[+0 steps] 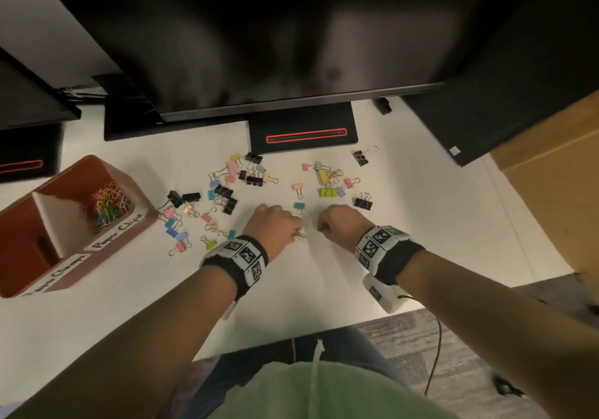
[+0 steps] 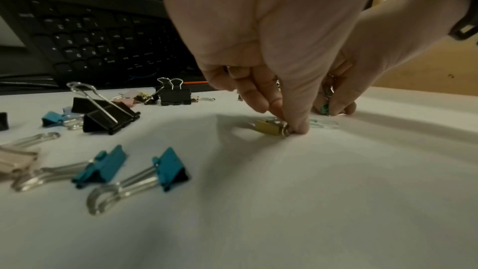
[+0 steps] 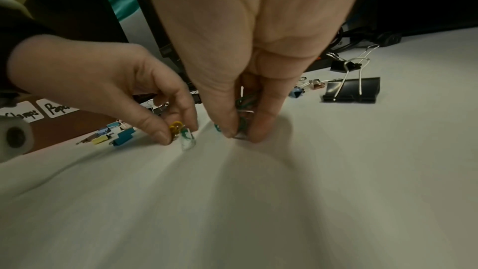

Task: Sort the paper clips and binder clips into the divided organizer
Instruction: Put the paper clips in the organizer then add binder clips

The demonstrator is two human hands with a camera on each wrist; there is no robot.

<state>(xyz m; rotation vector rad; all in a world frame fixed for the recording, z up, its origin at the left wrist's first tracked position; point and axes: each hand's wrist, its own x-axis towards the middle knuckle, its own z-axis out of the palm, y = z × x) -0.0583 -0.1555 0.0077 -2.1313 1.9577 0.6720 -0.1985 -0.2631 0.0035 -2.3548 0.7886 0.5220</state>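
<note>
On the white table my left hand (image 1: 296,232) pinches a small yellow clip (image 2: 270,127) between thumb and fingertips, right at the surface. Close beside it, my right hand (image 3: 241,136) pinches a small bunch of green paper clips (image 3: 244,101) against the table. A pale teal paper clip (image 3: 187,140) lies between the two hands. Several coloured and black binder clips (image 1: 227,198) are scattered beyond the hands. The brown divided organizer (image 1: 97,159) stands at the left; its far compartment, labelled Paper Clips, holds coloured paper clips (image 1: 110,205).
A monitor stand base (image 1: 303,130) with a red line sits behind the clips, under a dark screen. A black keyboard (image 2: 103,38) stands behind the table. A cardboard box (image 1: 551,192) is at the right. The table's front edge runs just before my lap.
</note>
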